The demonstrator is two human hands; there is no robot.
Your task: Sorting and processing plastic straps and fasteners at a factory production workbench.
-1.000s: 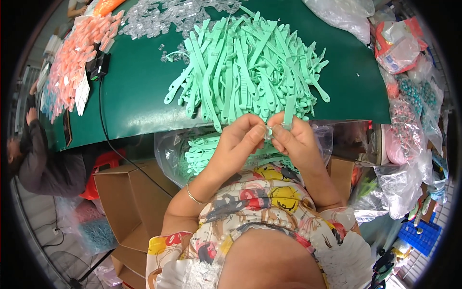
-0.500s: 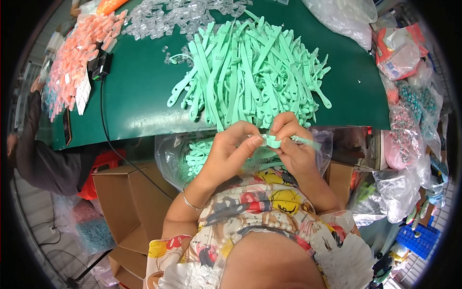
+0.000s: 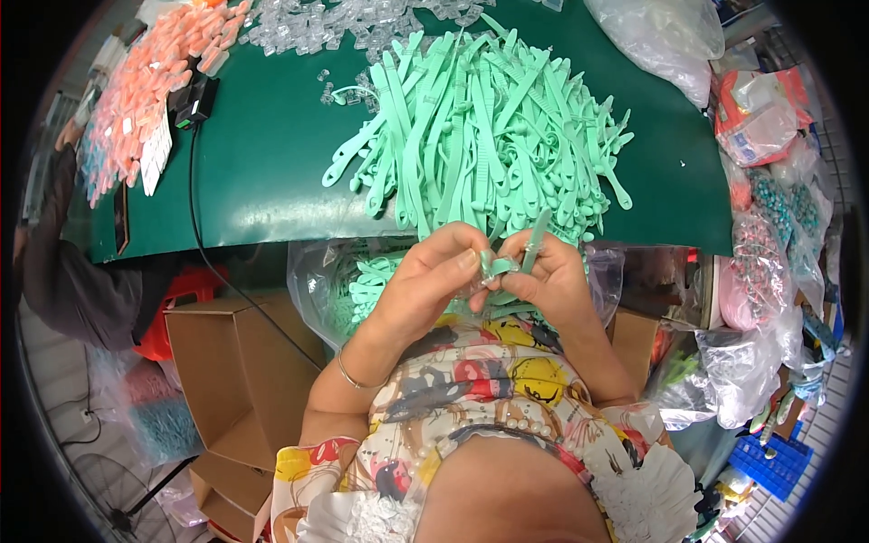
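In front of my body, just off the near edge of the green table [image 3: 272,204], my two hands meet over one mint-green strap [image 3: 538,232]. My left hand [image 3: 427,282] pinches a small clear plastic piece [image 3: 490,264] at the strap's curled end. The strap is looped, and my right hand [image 3: 558,282] grips it, with its free end sticking up between the fingers. My fingertips partly hide the join. Right beyond my hands lies a big heap of the same ribbed green straps [image 3: 471,136].
Loose clear plastic pieces [image 3: 362,25] lie at the back, peach pieces [image 3: 181,54] at the far left. A black cable [image 3: 195,208] hangs over the edge. Below are a clear bag [image 3: 308,294] of green straps and a cardboard box [image 3: 213,371]. Another person's sleeve [image 3: 72,290] shows left.
The strap's free end has swung from pointing right to pointing up. My right hand has turned with it, while my left still pinches the clear piece.
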